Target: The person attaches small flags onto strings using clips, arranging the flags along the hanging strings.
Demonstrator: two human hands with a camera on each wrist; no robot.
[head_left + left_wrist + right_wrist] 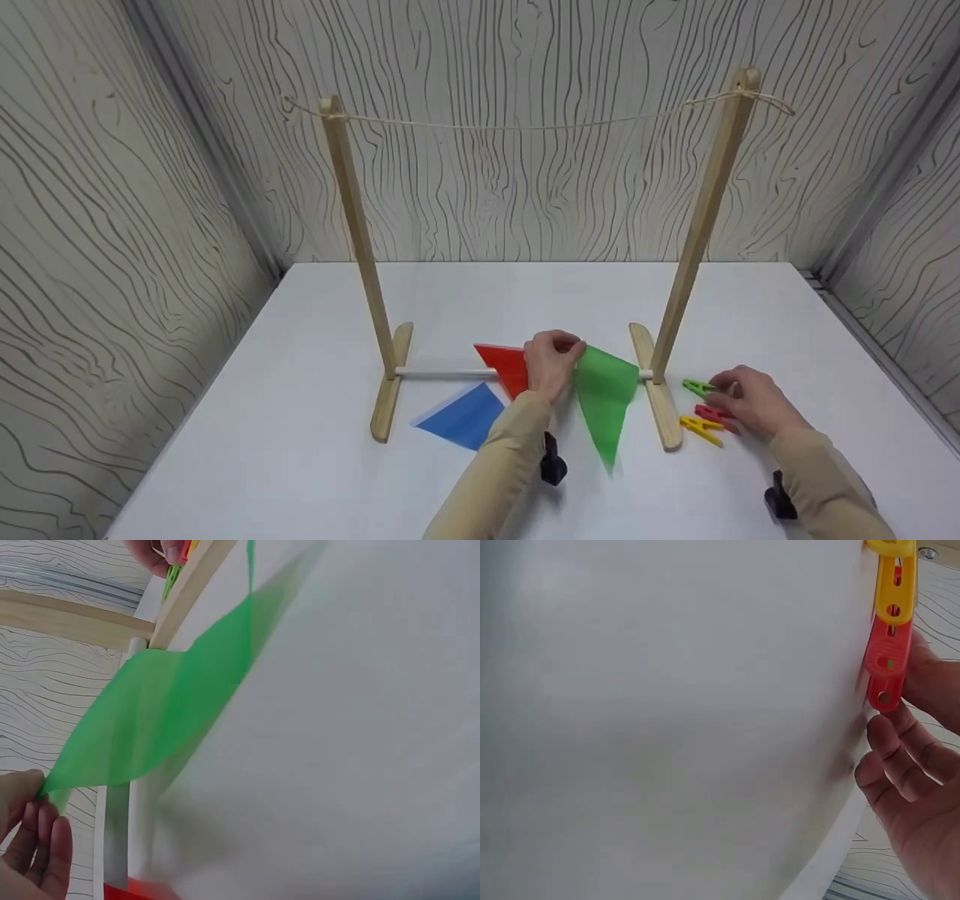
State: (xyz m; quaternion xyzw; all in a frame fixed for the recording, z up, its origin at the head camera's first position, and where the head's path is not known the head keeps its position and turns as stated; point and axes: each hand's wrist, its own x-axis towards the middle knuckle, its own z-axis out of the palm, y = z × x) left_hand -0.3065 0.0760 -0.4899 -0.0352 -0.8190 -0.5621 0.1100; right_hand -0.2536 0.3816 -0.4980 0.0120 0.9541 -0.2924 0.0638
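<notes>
White and smooth, the tabletop [315, 420] sits in a booth walled with pale panels printed in dark wavy wood-grain lines. Near its front, the thin translucent green triangular flag [604, 397] is lifted at its wide top edge, pinched between thumb and fingertips of the left hand [553, 364], its point trailing toward the person. Just left of that hand lie a red triangular flag [504, 365] and, nearer, a blue triangular flag [461, 416], both flat on the table. Around them stands a light wooden frame: two upright posts [358, 232] on flat feet, joined low by a white rod [442, 372] and at the top by a slack beige string [525, 126]. Right of the frame, the right hand [752, 401] rests with fingers loosely curled on a red plastic clothespin [886, 664], between a green plastic clothespin [697, 387] and a yellow plastic clothespin [701, 428].
</notes>
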